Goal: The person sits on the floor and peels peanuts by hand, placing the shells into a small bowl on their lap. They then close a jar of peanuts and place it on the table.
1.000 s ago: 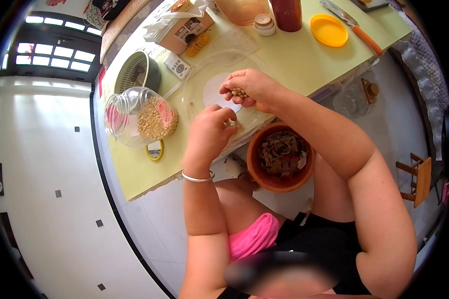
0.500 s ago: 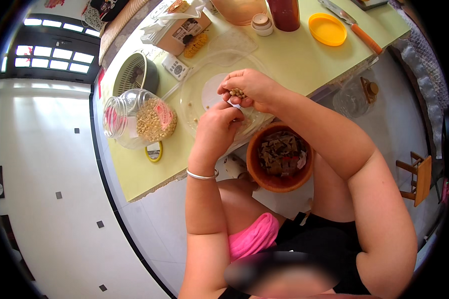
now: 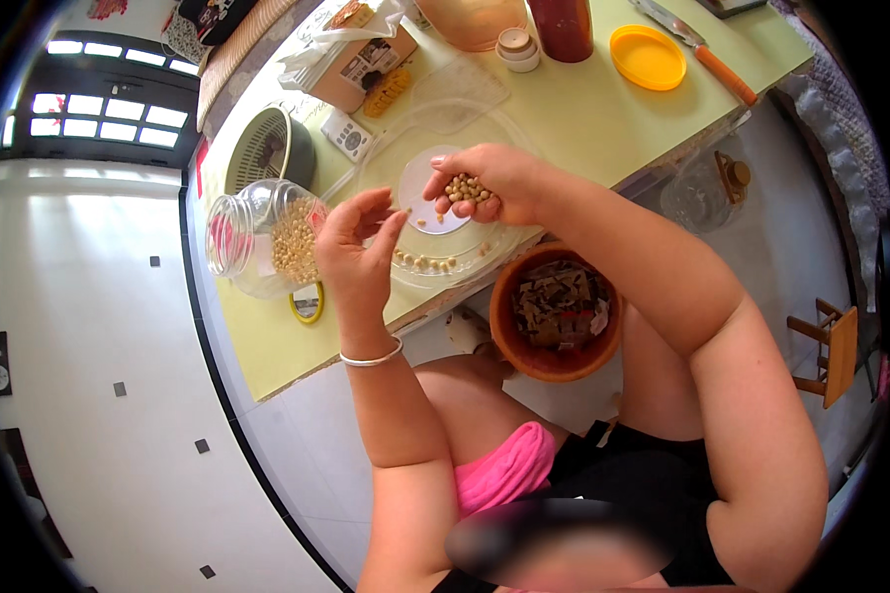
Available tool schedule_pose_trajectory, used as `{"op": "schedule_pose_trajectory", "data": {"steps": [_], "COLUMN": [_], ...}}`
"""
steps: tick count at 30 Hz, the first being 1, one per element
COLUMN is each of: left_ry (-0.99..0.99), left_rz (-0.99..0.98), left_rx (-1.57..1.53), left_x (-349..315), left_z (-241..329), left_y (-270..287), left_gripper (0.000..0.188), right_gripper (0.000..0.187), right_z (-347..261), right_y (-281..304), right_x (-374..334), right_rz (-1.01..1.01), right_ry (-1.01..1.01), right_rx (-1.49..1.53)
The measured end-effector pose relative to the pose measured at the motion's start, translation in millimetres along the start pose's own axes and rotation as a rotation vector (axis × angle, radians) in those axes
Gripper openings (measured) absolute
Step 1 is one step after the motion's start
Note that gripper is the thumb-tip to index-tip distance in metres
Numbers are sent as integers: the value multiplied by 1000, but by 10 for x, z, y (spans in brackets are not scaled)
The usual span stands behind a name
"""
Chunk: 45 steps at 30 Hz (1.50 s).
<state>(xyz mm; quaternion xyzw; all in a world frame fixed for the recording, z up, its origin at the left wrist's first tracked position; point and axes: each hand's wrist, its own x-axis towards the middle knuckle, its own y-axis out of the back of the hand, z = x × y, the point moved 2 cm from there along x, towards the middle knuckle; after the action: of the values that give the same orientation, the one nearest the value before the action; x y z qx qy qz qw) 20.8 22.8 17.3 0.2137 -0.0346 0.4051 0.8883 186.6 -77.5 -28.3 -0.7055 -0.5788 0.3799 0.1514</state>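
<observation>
On the pale yellow-green table [image 3: 574, 119], a clear plastic jar with beans inside [image 3: 252, 247] lies on its side at the left; just behind it stands a round grey-green basket [image 3: 302, 153], with a white remote control [image 3: 346, 134] near the basket; farther back are a brown cardboard box [image 3: 376, 71], a small white pot with a tan top [image 3: 517, 49] and a dark red cylinder [image 3: 562, 28]; an orange-yellow round lid [image 3: 648, 56] and an orange-handled knife [image 3: 727, 77] lie toward the right; a round orange-brown bucket [image 3: 512, 358] stands below the table edge.

The left hand [image 3: 354, 242] covers one end of the jar; its thumb and fingers are parted, with a pale speck at the thumb tip, too small to identify; the right hand [image 3: 489, 188] is cupped around a cluster of pale tan beans [image 3: 467, 189], above a round clear plastic tray [image 3: 386, 148] with a white disc; more beans lie in a curved row along the tray's near side, and a few on the disc.

Half a second ago the left hand was beside the right, over that row; now it is well to the left, the row shows, and more beans are visible in the right palm.
</observation>
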Motion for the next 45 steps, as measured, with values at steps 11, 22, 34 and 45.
{"op": "schedule_pose_trajectory", "data": {"steps": [11,22,34,45], "left_ry": [-206,-27,-112,57], "left_rz": [-237,-350,-359,-150], "left_rx": [1061,971,880,606], "left_x": [-121,-176,-117,-10], "left_z": [4,115,31,-186], "left_y": [110,-66,-177,-81], "left_gripper": [30,27,12,8], "right_gripper": [18,14,15,14], "right_z": [15,28,57,97], "right_y": [2,23,30,-15], "right_x": [19,34,53,43], "right_rz": [44,71,66,67], "right_ry": [84,101,122,121], "right_rx": [-32,-36,-75,-152]}}
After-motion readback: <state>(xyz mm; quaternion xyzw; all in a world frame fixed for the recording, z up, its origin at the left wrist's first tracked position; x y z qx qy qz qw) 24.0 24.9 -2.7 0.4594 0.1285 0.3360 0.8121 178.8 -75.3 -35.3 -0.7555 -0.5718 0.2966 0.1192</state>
